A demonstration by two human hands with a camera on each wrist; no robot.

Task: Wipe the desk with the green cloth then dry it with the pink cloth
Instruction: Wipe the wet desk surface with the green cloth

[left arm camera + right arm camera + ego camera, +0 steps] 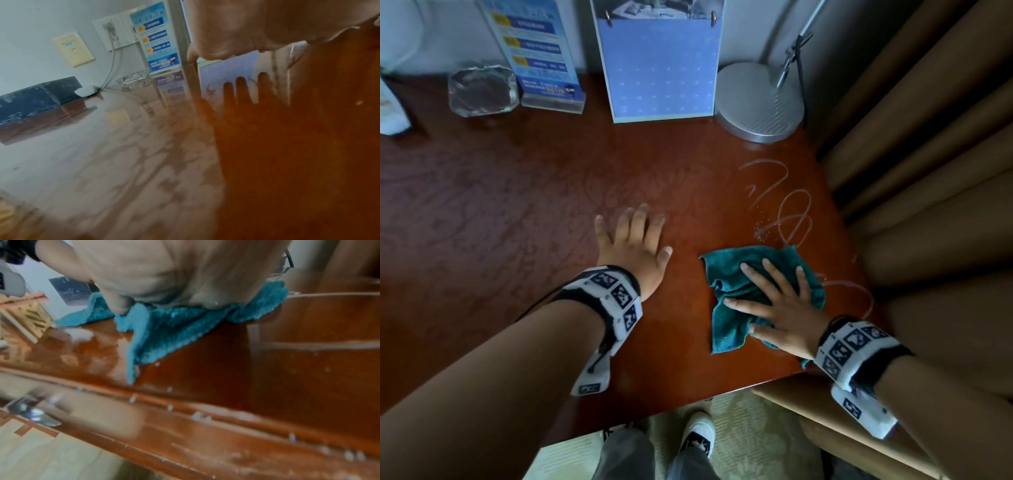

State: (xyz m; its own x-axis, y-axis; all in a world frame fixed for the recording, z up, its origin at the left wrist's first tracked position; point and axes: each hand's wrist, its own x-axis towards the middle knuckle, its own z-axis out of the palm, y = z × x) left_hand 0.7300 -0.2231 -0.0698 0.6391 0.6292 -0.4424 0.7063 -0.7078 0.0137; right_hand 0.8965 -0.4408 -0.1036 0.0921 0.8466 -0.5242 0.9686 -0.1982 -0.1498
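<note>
The green cloth [732, 301] lies crumpled on the glossy red-brown desk [517, 212] near its front right corner. My right hand [774, 301] presses flat on it with fingers spread; the right wrist view shows the palm [174, 272] on the cloth [164, 337]. My left hand [633, 240] rests flat on the bare desk to the cloth's left, fingers straight, holding nothing; in the left wrist view the palm [257, 24] hovers over its reflection. Wet looping streaks [791, 212] and droplets mark the wood beyond the cloth. No pink cloth is in view.
Along the back stand a glass ashtray [481, 90], a blue leaflet stand [541, 58], a blue desk calendar [661, 68] and a round silver lamp base [760, 102]. Brown curtains [928, 171] hang right of the desk. A black box [37, 97] sits far left.
</note>
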